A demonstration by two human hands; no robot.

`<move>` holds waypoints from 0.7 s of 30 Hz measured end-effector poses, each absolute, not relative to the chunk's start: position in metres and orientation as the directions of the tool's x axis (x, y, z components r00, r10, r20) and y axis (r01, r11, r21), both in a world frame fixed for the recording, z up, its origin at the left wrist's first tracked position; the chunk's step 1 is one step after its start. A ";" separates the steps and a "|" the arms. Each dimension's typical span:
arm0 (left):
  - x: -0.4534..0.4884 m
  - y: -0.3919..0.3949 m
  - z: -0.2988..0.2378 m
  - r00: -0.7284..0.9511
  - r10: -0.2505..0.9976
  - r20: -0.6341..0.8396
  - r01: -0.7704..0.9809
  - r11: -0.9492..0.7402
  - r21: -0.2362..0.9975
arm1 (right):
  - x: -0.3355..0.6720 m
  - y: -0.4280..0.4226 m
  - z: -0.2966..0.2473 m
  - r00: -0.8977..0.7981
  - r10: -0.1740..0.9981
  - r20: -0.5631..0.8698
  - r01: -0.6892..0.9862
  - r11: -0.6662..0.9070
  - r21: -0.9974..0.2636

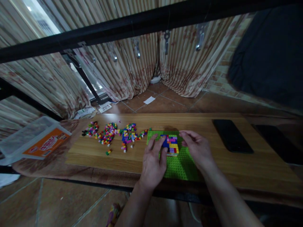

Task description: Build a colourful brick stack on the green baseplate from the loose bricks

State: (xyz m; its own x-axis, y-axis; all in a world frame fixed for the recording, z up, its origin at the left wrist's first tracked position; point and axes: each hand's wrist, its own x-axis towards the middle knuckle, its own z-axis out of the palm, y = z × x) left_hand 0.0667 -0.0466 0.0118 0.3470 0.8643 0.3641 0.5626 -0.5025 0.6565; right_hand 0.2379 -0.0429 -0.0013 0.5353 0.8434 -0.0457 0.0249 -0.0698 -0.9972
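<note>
A green baseplate lies on the wooden board in front of me. On its far part stands a small block of stacked bricks in blue, pink, yellow and red. My left hand rests on the plate's left side, fingers spread and touching the block's left edge. My right hand sits at the block's right side with its fingers curled and fingertips pinched near the top right corner; what they hold, if anything, is too small to see.
Several loose coloured bricks lie scattered on the board's left half. A clear plastic box with an orange label stands at the far left. A black phone lies to the right, a dark flat object beyond it.
</note>
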 end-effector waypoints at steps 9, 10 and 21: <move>0.024 -0.017 0.006 0.014 0.955 0.297 0.569 -0.252 0.783 | 0.238 -0.046 -0.001 0.533 0.844 -0.057 0.028 -0.085 -0.996; 0.017 -0.014 0.007 -0.025 0.967 0.254 0.594 -0.190 0.782 | 0.238 -0.047 -0.001 0.529 0.847 -0.058 0.034 -0.090 -0.995; -0.052 -0.002 0.016 -0.209 0.977 -0.051 0.882 0.211 0.421 | 0.238 -0.050 0.009 0.548 0.830 -0.104 0.158 -0.225 -0.961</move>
